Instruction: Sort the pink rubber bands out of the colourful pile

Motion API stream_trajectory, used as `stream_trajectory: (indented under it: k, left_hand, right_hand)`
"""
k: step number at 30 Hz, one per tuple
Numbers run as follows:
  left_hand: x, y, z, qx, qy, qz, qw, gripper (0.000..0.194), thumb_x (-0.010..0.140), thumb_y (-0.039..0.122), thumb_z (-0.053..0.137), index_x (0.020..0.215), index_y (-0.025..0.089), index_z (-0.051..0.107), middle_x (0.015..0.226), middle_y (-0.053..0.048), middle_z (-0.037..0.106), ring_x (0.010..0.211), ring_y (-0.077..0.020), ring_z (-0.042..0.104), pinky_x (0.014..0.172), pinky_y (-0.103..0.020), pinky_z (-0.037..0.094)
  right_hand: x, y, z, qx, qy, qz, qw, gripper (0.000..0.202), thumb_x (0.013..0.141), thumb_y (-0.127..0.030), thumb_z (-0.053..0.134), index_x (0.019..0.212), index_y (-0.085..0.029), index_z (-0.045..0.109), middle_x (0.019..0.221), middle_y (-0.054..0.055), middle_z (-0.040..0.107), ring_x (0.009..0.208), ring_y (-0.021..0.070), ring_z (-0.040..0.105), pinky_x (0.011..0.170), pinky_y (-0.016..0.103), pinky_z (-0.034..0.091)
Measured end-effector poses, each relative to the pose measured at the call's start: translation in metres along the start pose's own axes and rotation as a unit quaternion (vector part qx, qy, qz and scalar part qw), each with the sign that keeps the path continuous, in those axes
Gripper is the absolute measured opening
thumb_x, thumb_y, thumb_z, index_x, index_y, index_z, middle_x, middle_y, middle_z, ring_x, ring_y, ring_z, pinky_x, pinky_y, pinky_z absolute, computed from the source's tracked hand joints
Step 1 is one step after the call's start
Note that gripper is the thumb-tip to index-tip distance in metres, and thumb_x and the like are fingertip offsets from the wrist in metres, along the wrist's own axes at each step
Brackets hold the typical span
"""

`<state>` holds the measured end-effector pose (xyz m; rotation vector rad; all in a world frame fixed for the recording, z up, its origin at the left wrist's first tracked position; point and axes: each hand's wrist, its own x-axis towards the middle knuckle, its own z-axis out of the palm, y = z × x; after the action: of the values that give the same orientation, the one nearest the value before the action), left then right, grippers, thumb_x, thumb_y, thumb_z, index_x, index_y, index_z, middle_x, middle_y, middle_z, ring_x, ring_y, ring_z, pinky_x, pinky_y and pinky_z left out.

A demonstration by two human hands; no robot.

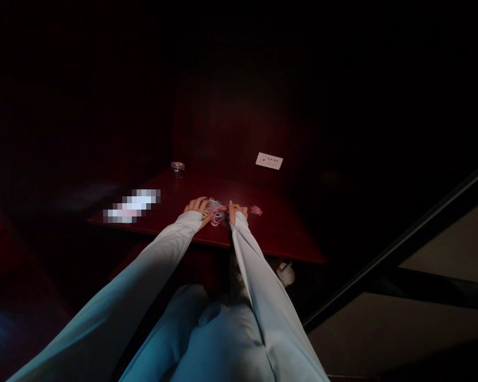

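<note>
A loose pile of small coloured hair ties (215,210), in pink, yellow, green and pale tones, lies on the dark red table (279,233). My left hand (197,206) rests at the pile's left side with its fingers spread, touching it. At the pile's right side is my right hand (238,208), its fingers curled in; whatever may be between them is too small to make out. Just right of that hand lies a separate small bunch of pink hair ties (256,210).
A clear lidded jar (177,168) stands at the table's back left. A blurred-out bright patch (132,206) lies at the left edge. A white socket plate (269,161) is on the wall behind. Dark surroundings hide much; a dark diagonal frame (398,244) runs along the right.
</note>
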<state>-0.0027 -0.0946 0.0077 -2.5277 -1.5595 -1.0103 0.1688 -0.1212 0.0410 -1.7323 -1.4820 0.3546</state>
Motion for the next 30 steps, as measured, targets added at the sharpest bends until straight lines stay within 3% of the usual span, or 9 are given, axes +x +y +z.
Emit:
stream_trajectory:
  k: [5,10,14,19,25,30]
  left_hand:
    - [0.005,0.002,-0.002,0.009,-0.006,-0.025,1.0,0.048,0.088,0.031,0.054,0.136,0.024,0.052,0.148,-0.01,0.047,0.127,-0.0304,0.046,0.104,-0.043,0.043]
    - [0.008,0.005,-0.008,0.007,-0.016,0.038,0.999,0.038,0.091,0.028,0.048,0.127,0.023,0.058,0.142,-0.009,0.053,0.12,-0.0288,0.049,0.097,-0.042,0.046]
    - [0.009,0.007,-0.01,0.02,-0.025,0.083,0.996,0.036,0.09,0.027,0.048,0.123,0.025,0.061,0.141,-0.008,0.055,0.116,-0.0293,0.049,0.094,-0.044,0.046]
    - [0.009,0.006,-0.009,0.027,-0.019,0.045,0.998,0.038,0.088,0.031,0.051,0.124,0.023,0.062,0.142,-0.01,0.054,0.117,-0.0317,0.049,0.093,-0.046,0.046]
    - [0.008,0.007,-0.012,0.025,-0.013,0.024,0.999,0.041,0.085,0.03,0.053,0.124,0.021,0.06,0.144,-0.011,0.052,0.12,-0.0338,0.047,0.096,-0.048,0.045]
    - [0.006,0.011,-0.018,0.025,-0.025,0.016,0.999,0.043,0.088,0.033,0.052,0.128,0.019,0.057,0.144,-0.012,0.052,0.12,-0.0334,0.049,0.097,-0.047,0.045]
  right_hand:
    - [-0.003,-0.003,-0.006,0.025,0.0,0.012,1.0,0.061,0.105,-0.044,0.027,0.078,-0.027,0.079,0.112,0.002,0.07,0.117,0.0231,0.046,0.11,0.039,0.028]
    - [-0.006,-0.005,-0.004,-0.011,-0.023,-0.004,1.0,0.058,0.105,-0.042,0.031,0.074,-0.028,0.078,0.118,0.0,0.068,0.116,0.0217,0.045,0.11,0.037,0.027]
    - [-0.006,-0.006,0.0,-0.062,-0.044,-0.035,0.996,0.049,0.104,-0.041,0.037,0.082,-0.031,0.08,0.123,-0.003,0.066,0.118,0.0215,0.043,0.109,0.036,0.028]
    - [-0.003,-0.003,0.001,-0.059,-0.044,-0.032,0.997,0.049,0.105,-0.043,0.035,0.088,-0.036,0.08,0.125,-0.005,0.066,0.117,0.0215,0.042,0.108,0.035,0.028]
    - [-0.002,-0.001,0.0,-0.018,-0.021,-0.011,1.0,0.051,0.105,-0.043,0.031,0.095,-0.033,0.08,0.124,-0.003,0.066,0.118,0.0209,0.041,0.112,0.035,0.024]
    - [-0.003,-0.004,-0.002,-0.006,-0.024,0.007,1.0,0.056,0.105,-0.044,0.029,0.086,-0.031,0.08,0.122,-0.001,0.066,0.118,0.0214,0.043,0.11,0.035,0.025]
